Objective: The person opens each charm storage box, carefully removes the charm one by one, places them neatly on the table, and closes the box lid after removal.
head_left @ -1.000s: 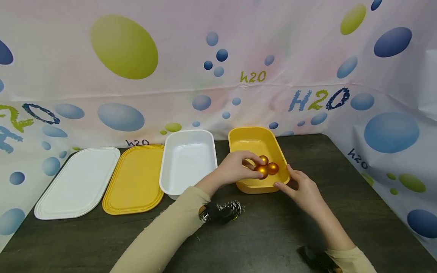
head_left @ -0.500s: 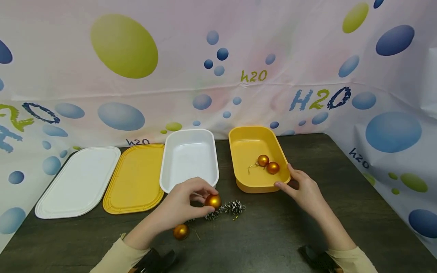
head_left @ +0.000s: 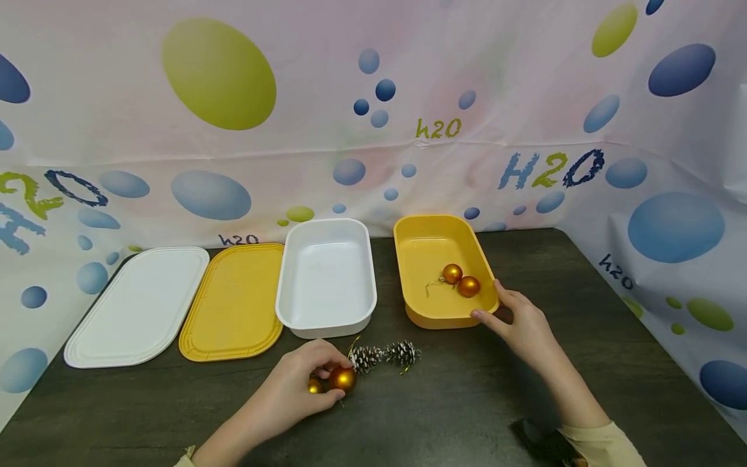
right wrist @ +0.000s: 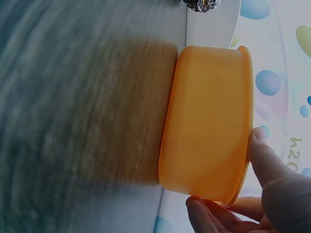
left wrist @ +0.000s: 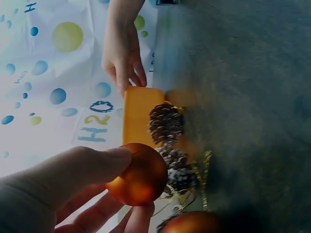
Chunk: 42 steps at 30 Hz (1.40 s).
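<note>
1. At the near centre of the dark tabletop (head_left: pixel 443 415), an orange-gold Christmas bauble (head_left: pixel 342 379) is pinched between the thumb and fingertips of the left hand (head_left: pixel 294 386); a smooth, round ball is presumably best held so.
2. Just left of it, a second bauble (head_left: pixel 315 386) is partly hidden by the fingers; whether the pinched one is supported by the tabletop cannot be told.
3. Slightly farther and to the right, two frosted pine cones (head_left: pixel 366 360) are laid end to end.
4. On the right, the yellow tub (head_left: pixel 428 250) is gripped at its near right corner between thumb and fingers of the right hand (head_left: pixel 525 327), probably for steadiness.
5. Inside it, two more baubles (head_left: pixel 469 286) are likely stopped from rolling away by its walls.
6. Farther left, the white tub (head_left: pixel 327 285), yellow lid (head_left: pixel 233 301) and white lid (head_left: pixel 137 305) are set in a row, seemingly for easy reach.
</note>
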### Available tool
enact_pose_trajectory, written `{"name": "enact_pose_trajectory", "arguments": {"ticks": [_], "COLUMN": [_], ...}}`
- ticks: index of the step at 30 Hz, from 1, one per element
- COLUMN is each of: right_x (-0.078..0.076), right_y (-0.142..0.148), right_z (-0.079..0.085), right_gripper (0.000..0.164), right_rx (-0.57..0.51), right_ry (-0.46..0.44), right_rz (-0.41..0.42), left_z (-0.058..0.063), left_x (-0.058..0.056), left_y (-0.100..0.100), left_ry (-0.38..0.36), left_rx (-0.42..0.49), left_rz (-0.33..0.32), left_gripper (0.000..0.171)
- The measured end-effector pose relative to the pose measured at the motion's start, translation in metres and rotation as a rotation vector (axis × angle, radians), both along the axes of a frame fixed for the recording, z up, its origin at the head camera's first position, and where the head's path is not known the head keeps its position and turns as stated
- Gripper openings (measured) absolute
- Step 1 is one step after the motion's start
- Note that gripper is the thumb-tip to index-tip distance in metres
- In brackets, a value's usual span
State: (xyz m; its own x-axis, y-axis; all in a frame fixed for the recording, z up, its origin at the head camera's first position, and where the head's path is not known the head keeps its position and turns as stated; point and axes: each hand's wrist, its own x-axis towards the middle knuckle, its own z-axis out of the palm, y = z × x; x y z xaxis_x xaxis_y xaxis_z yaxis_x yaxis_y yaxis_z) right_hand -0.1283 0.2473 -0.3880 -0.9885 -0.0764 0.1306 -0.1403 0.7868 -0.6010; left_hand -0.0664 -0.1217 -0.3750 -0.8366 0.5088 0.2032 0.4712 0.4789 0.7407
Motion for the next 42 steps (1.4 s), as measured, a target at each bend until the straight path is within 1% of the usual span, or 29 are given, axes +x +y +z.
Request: {"name": "enact_pose_trajectory", "arguments": {"ticks": [5,12,15,19,24,28,42], "right_x": [0.000,0.001,0.001,0.001,0.001,0.002,0.001], "right_y": [0.000,-0.001,-0.001,-0.001,0.000,0.000,0.000], "right_z": [-0.001,0.000,0.001,0.000,0.000,-0.001,-0.003], "right_gripper": [0.083,0.082,0.083,0.082,0.083,0.083,0.083], "right_rx": [-0.002,-0.008,-0.005,0.001,-0.005,-0.011,-0.006], "right_ry": [0.003,0.001,0.001,0.011,0.006,-0.002,0.003], "right_rz": [0.004,0.009,0.012,0.016,0.013,0.009,0.011], "left_z": [-0.008,-0.013,-0.014,-0.015,-0.017,-0.018,-0.020], "left_x": [0.001,0.001,0.001,0.002,0.003,0.003,0.003], "left_y": [0.001,0.005,0.008,0.010,0.012,0.013,0.013], "left_ry": [-0.008,0.038,0.072,0.131,0.170,0.189,0.211], "left_rx": [-0.036,-0.099,-0.124,-0.188,-0.243,-0.246,-0.228], "left_rz": [0.015,0.008,-0.001,-0.006,0.000,-0.004,0.003], "left_gripper": [0.030,0.029,0.028,0.027,0.027,0.028,0.029]}}
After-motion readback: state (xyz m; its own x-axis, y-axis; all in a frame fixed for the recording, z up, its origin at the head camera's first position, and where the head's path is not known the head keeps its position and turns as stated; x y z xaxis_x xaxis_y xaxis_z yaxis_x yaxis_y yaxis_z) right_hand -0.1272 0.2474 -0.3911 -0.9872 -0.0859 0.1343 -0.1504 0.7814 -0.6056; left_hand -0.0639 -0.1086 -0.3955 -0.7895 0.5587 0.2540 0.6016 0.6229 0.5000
